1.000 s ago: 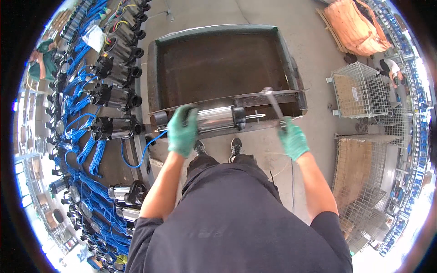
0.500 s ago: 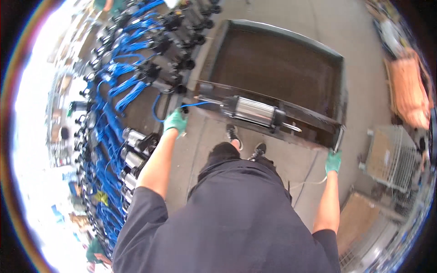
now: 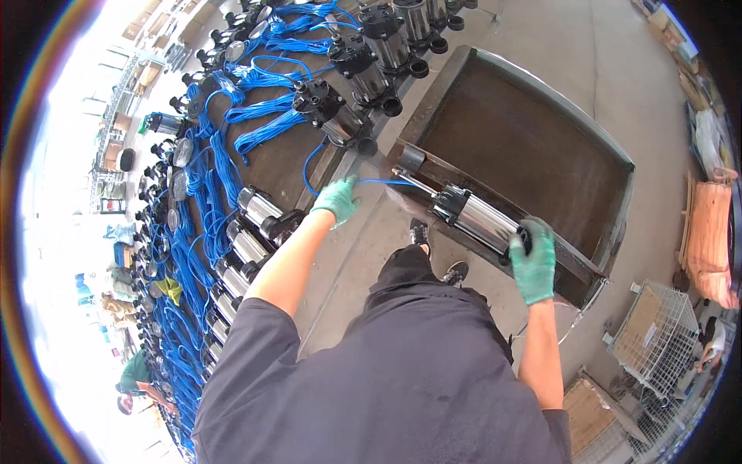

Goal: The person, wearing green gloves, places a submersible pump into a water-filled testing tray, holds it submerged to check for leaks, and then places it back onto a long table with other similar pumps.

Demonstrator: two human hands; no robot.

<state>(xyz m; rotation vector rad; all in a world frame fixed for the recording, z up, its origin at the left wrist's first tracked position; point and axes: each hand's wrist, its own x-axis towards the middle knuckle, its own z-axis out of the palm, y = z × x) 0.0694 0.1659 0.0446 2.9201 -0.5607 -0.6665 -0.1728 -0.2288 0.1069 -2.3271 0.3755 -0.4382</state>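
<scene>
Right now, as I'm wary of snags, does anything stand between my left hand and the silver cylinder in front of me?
Only a blue cable spans the gap, running from beside your left hand toward the left end of the silver cylinder; nothing else visible stands between them.

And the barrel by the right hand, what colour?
Barrel: shiny silver, best in the head view.

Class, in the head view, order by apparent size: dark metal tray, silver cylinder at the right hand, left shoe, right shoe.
1. Dark metal tray
2. Silver cylinder
3. Left shoe and right shoe: too alike to rank.
</scene>
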